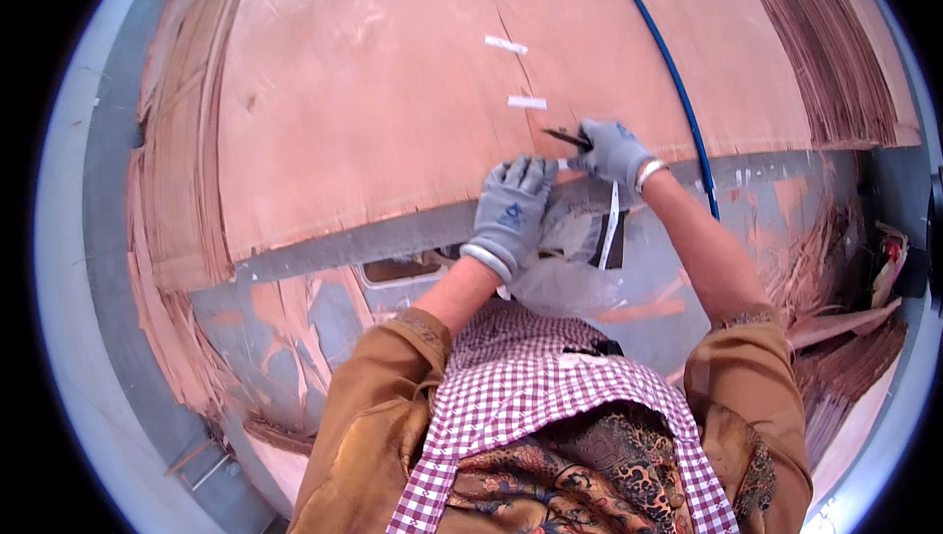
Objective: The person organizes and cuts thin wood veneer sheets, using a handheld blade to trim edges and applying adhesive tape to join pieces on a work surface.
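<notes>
Both my hands wear grey gloves. My left hand (512,208) lies flat with its fingers stretched out on the front edge of a wood veneer sheet (373,112), beside a seam. Just to its right, my right hand (613,155) is closed around a dark, narrow tool that looks like a knife (567,137), its tip pointing left over the sheet. A strip of white tape (611,225) hangs below the right hand, and a short white bit shows between the hands. Farther up the seam, two short white tape pieces (527,102) cross it.
A blue hose (674,72) runs across the sheet on the right. Veneer stacks stand at left (187,141) and right (820,43). Torn veneer scraps (295,323) hang in front of the grey table edge (354,242). A clear plastic bag (565,283) is at my waist.
</notes>
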`<state>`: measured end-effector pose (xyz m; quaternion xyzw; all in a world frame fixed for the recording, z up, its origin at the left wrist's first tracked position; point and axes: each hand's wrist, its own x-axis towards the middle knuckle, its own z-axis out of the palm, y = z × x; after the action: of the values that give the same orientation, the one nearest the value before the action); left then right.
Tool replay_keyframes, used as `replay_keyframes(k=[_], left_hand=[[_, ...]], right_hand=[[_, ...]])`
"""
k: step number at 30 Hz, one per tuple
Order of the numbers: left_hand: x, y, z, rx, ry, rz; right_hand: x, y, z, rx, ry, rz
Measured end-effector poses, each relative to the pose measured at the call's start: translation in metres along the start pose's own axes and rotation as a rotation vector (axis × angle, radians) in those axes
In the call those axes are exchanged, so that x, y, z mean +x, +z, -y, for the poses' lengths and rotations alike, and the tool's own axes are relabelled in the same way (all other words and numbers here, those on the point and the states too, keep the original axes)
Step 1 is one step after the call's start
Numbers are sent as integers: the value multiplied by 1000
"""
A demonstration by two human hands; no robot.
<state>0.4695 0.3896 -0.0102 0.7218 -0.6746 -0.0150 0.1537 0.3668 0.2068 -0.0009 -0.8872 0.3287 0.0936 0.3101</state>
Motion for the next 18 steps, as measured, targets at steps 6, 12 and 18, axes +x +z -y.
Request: replay_keyframes(k=[6,12,18], left_hand=[[26,-23,-28,219,-135,312],[28,-14,-25,219,-103,236],[29,-26,-22,149,-166,332]], right_hand=[[-26,-13,-10,98,88,14],[-49,5,-36,671,172,49],[-127,-78,94,1006,-144,165]])
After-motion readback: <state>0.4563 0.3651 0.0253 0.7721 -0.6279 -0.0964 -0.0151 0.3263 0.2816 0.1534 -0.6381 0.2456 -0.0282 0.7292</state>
